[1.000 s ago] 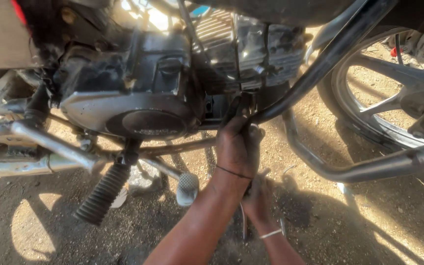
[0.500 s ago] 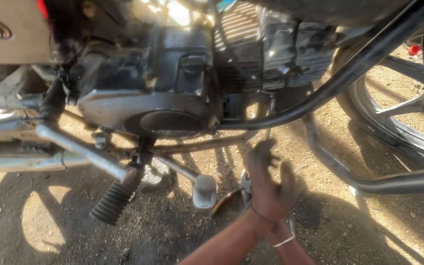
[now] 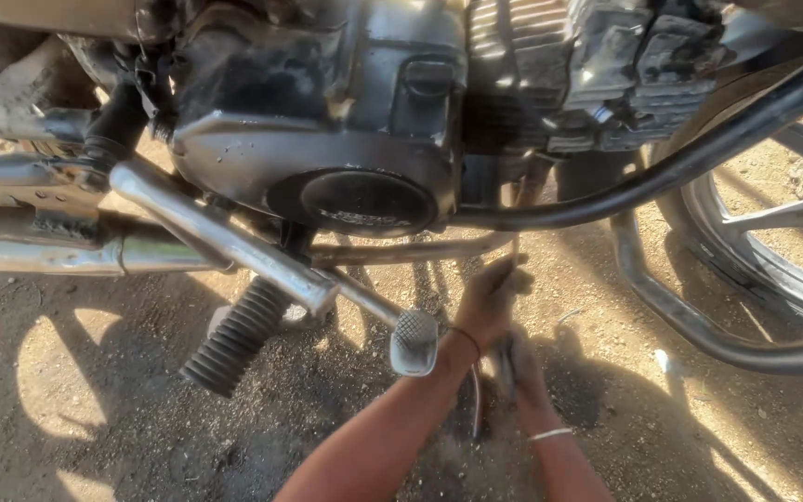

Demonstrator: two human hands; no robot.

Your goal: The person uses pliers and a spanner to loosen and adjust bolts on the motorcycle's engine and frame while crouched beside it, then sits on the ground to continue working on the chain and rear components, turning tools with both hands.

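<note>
Greasy left hand hides its thin tool; right hand shadowed.

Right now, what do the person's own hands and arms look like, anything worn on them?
Both forearms are bare, no sleeves or gloves. The left hand has a thin dark band at the wrist; the right hand has a thin pale, shiny bangle. Both hands look smudged with grime.

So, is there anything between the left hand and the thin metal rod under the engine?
Nothing visible: the left hand is already closed around the thin upright metal rod, just below the black curved frame tube. The right hand sits lower, near the ground.
</note>
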